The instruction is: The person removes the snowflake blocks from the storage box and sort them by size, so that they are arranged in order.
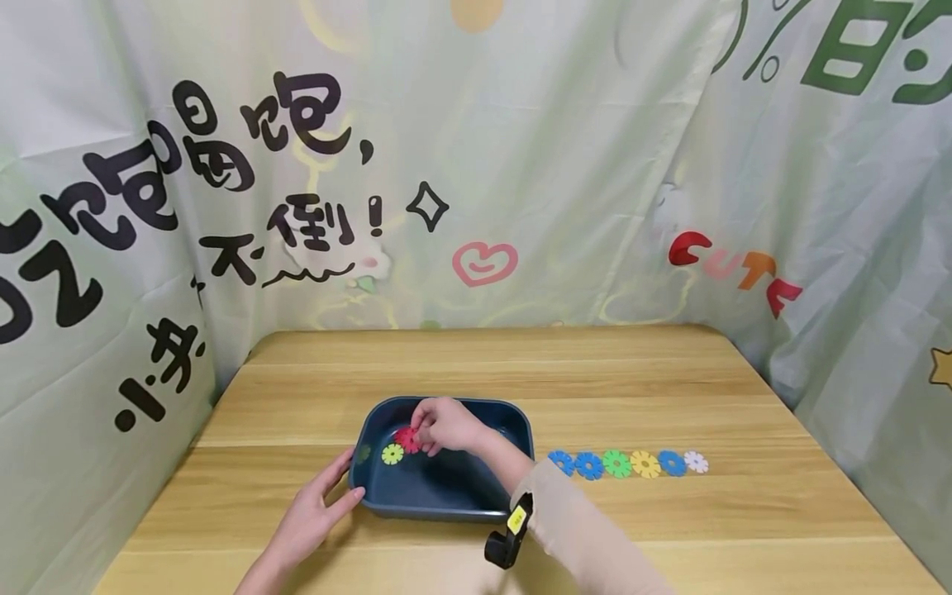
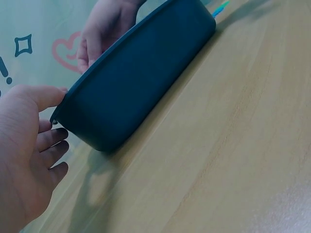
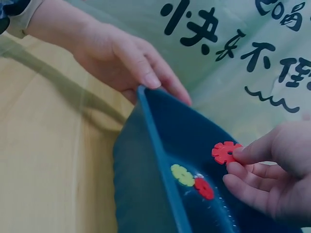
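Observation:
My right hand (image 1: 449, 426) is inside a dark blue plastic tray (image 1: 439, 514), pinching a red notched disc (image 3: 224, 152) between thumb and fingers. Below it on the tray floor lie a second red disc (image 3: 204, 188) and a yellow-green disc (image 3: 182, 175), edge to edge. At the tray's left end, my left hand (image 1: 316, 508) holds the rim near the front corner. Its thumb (image 3: 151, 80) is on the rim, and the other fingers lie along the outer wall.
Right of the tray, a row of notched discs lies on the wooden table (image 1: 744, 529): blue ones (image 1: 589, 465), a green one (image 1: 616, 464), a yellow one (image 1: 644, 464) and a pale one (image 1: 696, 461). A printed curtain (image 1: 550, 165) hangs behind the table.

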Available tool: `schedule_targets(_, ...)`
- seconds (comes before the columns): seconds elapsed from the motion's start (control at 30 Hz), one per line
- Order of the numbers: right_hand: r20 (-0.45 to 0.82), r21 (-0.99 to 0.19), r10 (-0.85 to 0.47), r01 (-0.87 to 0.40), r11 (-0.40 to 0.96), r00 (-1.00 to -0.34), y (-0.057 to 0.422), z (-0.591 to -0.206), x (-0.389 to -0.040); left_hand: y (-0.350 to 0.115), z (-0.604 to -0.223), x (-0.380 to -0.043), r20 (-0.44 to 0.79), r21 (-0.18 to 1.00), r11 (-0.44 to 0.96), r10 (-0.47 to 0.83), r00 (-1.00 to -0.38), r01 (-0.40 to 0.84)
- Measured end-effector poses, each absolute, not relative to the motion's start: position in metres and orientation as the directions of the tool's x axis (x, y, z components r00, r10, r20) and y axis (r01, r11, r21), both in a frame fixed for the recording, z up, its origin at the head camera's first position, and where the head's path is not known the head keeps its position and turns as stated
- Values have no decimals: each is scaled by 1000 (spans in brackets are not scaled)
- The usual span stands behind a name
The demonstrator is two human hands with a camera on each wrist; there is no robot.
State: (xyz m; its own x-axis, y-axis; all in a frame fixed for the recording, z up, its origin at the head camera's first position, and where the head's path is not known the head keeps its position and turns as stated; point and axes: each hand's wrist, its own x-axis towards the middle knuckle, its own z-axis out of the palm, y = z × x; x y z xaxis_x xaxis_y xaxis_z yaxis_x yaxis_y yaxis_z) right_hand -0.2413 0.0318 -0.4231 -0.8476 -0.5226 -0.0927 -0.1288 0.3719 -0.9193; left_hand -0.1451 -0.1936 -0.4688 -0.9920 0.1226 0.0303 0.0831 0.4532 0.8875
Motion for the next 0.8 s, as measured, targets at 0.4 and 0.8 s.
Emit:
schedule_targets(0.4,-73,-954,-518,-92,285,-852,71,-405,-243,-193,-468,-144,38,891,446,119,-992,87)
schedule_targets(0.8,-39,-980,-436,-51,193,-899,124,-406,-240,-193,-467,-145,22,888,454,115,-993,72)
